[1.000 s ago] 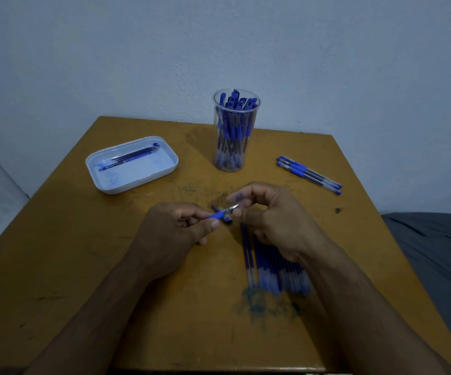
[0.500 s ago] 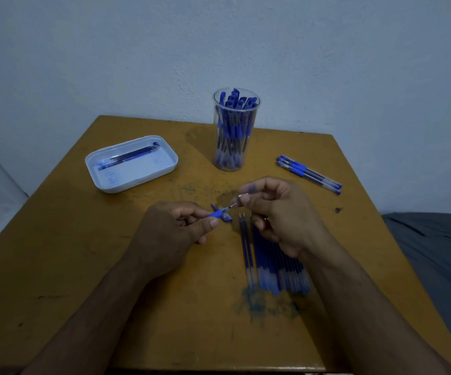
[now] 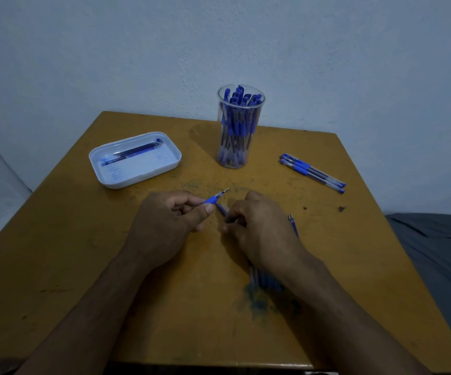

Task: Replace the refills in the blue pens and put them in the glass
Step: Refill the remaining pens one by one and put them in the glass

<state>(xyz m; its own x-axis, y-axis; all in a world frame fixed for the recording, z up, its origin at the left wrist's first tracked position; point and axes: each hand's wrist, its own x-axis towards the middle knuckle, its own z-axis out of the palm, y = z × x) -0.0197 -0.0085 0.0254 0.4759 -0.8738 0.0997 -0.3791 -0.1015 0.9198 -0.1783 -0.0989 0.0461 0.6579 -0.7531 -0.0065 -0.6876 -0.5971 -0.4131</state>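
Since the earlier frame the right hand point(image 3: 262, 234) has dropped from the pen's tip to the table, fingers curled over a cap point(image 3: 222, 208); whether they grip it I cannot tell. Left to right: the tray point(image 3: 110, 182), the left hand point(image 3: 164, 226) pinching the pen point(image 3: 215, 198), the glass point(image 3: 239, 125), three pens point(image 3: 312, 171). Fumbling could roll the cap away, and the refills point(image 3: 266, 281) lie under the right wrist.

Both forearms bare; hands point(image 3: 170, 220) without gloves.

I see bare table point(image 3: 197, 307) between tray point(image 3: 135, 161) and glass point(image 3: 239, 125); loose pens point(image 3: 312, 171) block right.
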